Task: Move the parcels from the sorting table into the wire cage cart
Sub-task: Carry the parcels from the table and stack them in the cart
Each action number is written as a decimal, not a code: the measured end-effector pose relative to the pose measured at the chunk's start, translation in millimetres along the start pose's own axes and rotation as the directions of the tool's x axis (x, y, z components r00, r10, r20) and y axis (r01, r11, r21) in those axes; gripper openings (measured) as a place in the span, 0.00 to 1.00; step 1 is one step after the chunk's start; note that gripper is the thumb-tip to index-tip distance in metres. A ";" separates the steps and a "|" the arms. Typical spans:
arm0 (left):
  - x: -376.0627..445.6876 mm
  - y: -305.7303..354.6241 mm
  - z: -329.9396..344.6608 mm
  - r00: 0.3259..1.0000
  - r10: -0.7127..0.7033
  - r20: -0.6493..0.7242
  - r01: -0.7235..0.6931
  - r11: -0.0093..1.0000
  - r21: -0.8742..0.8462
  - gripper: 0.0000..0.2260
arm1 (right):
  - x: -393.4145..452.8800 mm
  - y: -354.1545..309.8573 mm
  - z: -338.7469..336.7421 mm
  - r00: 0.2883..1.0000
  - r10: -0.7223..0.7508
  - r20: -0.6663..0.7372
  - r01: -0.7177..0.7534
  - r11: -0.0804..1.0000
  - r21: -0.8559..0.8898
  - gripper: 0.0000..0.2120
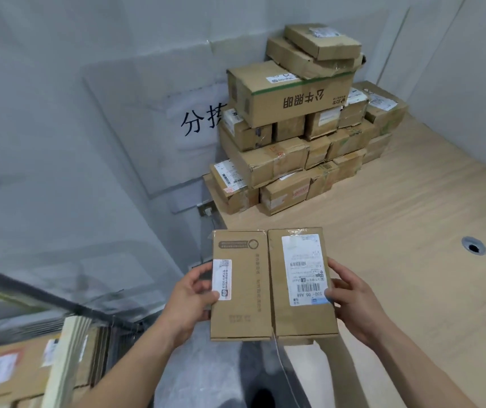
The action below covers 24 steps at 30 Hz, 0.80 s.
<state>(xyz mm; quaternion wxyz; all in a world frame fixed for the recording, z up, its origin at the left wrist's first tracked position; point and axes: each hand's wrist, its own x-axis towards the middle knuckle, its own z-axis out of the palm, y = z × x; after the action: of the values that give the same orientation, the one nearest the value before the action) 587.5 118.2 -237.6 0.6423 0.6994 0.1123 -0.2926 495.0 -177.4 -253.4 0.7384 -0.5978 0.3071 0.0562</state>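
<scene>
Left hand (190,293) and right hand (350,298) gripping flat parcel (271,285), label "550-05 A68"

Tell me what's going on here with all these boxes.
A person is clearing parcels off a table. Both hands, left hand and right hand, grip the sides of a flat box held in the air off the table's near corner. A stack of parcels still sits at the far corner against the wall. At lower left, the cart already holds some boxes, so the job is partway done.
</scene>
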 end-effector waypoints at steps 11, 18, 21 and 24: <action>-80.4 -44.3 -113.4 0.983 0.039 -0.177 -0.065 0.988 -0.142 0.26 | -35.1 4.7 106.4 0.964 -0.015 0.266 0.076 0.972 -0.223 0.31; -170.7 -89.6 -208.2 0.935 0.105 -0.338 -0.193 0.951 -0.241 0.26 | -78.1 27.6 203.7 0.910 0.012 0.414 0.108 0.958 -0.266 0.32; -212.0 -113.1 -253.3 0.893 0.070 -0.445 -0.201 0.946 -0.254 0.26 | -95.7 39.6 250.7 0.877 0.014 0.480 0.156 0.938 -0.311 0.33; -250.3 -136.0 -293.8 0.856 0.035 -0.516 -0.208 0.937 -0.280 0.27 | -117.6 49.0 300.2 0.827 0.023 0.561 0.214 0.911 -0.353 0.33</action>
<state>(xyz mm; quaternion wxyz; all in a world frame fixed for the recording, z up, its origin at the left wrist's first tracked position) 391.8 476.6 -211.2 0.7147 0.6410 0.2776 -0.0358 494.2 145.0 -204.7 0.6585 -0.7090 0.0308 0.2505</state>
